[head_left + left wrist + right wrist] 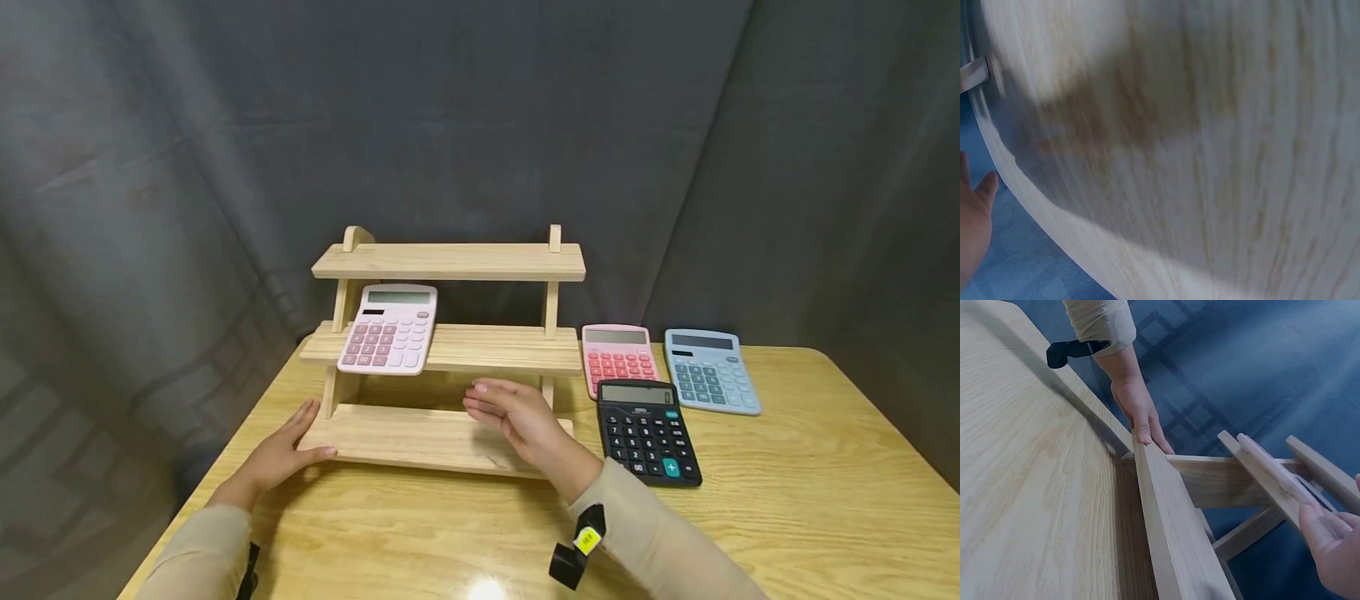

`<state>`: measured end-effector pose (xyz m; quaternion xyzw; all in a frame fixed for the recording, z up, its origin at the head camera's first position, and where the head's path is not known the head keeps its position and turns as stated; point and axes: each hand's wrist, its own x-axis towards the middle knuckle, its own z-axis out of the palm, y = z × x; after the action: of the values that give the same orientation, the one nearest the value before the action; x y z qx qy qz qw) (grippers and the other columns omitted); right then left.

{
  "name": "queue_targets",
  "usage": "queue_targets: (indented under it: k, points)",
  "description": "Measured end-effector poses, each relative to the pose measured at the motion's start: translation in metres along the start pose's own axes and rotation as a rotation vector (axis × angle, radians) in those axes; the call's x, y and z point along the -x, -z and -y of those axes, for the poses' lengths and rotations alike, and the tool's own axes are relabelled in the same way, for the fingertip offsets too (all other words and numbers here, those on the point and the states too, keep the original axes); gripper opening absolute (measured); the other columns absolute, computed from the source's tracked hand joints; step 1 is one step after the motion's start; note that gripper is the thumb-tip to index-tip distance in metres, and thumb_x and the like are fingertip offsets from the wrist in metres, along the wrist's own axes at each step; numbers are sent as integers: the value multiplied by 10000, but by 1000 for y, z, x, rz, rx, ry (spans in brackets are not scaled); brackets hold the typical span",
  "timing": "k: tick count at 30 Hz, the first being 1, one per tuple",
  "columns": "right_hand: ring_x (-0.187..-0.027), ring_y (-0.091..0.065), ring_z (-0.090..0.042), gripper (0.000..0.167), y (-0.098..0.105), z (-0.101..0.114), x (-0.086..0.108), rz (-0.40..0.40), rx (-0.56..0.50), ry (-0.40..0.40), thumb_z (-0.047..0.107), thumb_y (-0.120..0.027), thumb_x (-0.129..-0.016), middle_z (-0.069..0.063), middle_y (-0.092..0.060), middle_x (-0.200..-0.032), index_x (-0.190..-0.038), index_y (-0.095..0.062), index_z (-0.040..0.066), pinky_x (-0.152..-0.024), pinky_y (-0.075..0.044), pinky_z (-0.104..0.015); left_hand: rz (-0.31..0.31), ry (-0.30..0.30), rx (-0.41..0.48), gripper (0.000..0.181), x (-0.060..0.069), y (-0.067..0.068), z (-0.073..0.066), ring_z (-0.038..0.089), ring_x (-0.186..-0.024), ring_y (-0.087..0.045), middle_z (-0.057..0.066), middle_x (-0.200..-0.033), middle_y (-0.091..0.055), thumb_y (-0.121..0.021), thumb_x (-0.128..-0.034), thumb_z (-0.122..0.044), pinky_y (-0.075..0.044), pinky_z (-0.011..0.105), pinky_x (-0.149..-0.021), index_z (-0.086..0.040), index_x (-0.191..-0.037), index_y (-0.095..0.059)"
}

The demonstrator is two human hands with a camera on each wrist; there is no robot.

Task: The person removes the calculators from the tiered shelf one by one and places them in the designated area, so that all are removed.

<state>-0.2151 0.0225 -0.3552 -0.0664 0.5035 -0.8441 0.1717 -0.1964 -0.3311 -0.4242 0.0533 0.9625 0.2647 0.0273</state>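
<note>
A three-tier wooden display shelf (442, 262) stands on the table. On its middle tier a pale pink calculator (387, 328) leans at the left, its screen upward. My left hand (277, 454) holds the left end of the bottom tier, thumb along the front edge and fingers at the side; the right wrist view shows this hand (1137, 409) at the board's end. My right hand (517, 417) hovers before the right part of the shelf, fingers loosely bent, nothing in them. In the left wrist view only part of the left hand (972, 219) shows.
Right of the shelf, a black calculator (647, 433) overlaps a coral-pink calculator (615, 358). Beside them lies a blue calculator (711, 371). A dark grey curtain (480, 125) hangs behind the wooden table (817, 467).
</note>
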Motion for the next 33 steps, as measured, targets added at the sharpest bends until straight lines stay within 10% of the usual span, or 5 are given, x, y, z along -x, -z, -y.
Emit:
queue_targets:
  k: [33]
  points:
    - [-647, -579, -113, 315, -54, -21, -59, -111, 54, -4, -44, -517, -825, -67, -585, -748, -1123, -479, -141, -737, -477, -297, -12, -11, 29, 901, 0, 0, -2, 445, -1224, -133, 215, -1405, -90, -614, -745, -440, -170, 589, -916, -5, -1374, -137]
